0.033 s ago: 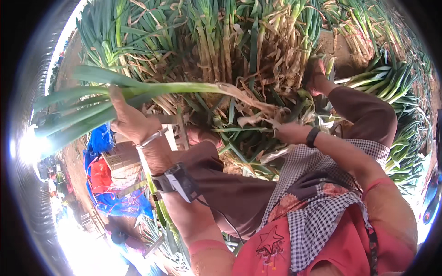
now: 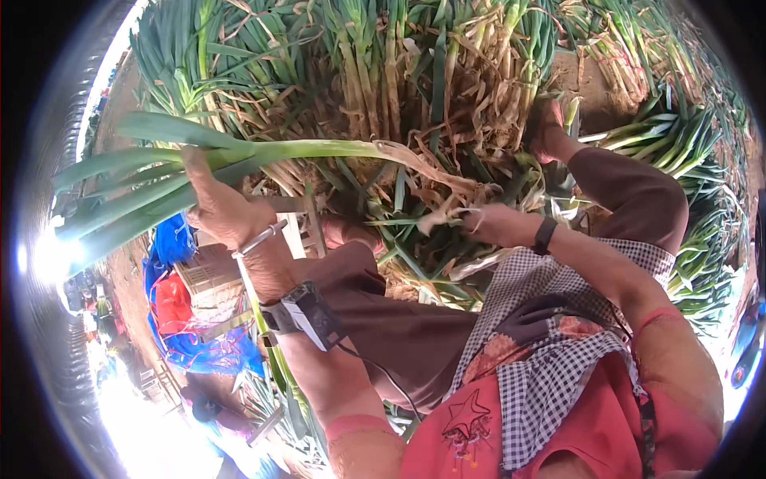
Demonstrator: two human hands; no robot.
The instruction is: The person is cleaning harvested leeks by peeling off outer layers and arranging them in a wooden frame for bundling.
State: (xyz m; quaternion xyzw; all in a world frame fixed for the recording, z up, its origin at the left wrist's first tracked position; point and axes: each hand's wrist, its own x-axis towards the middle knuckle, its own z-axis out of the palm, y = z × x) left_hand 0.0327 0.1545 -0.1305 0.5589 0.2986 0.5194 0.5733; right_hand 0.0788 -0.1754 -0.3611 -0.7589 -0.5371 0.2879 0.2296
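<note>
My left hand (image 2: 227, 209) is wrapped round a big green onion (image 2: 319, 149) where its green leaves fan out to the left. The pale stalk lies level to the right and ends in brown, withered outer leaves and a root end (image 2: 459, 182). Just below that end, my right hand (image 2: 504, 226) is closed, slightly blurred, with a strip of dry leaf (image 2: 437, 217) at its fingertips. Whether that strip is still joined to the onion, I cannot tell.
Upright bunches of green onions (image 2: 367, 72) stand along the far side. More onions (image 2: 678, 144) lie at the right. Loose leaf scraps (image 2: 431, 275) cover the ground between my feet. At the left are a woven basket (image 2: 211, 275) and blue sheeting (image 2: 199, 351).
The onion and my left hand have shifted slightly left. My right hand has moved a little up and left, below the root end.
</note>
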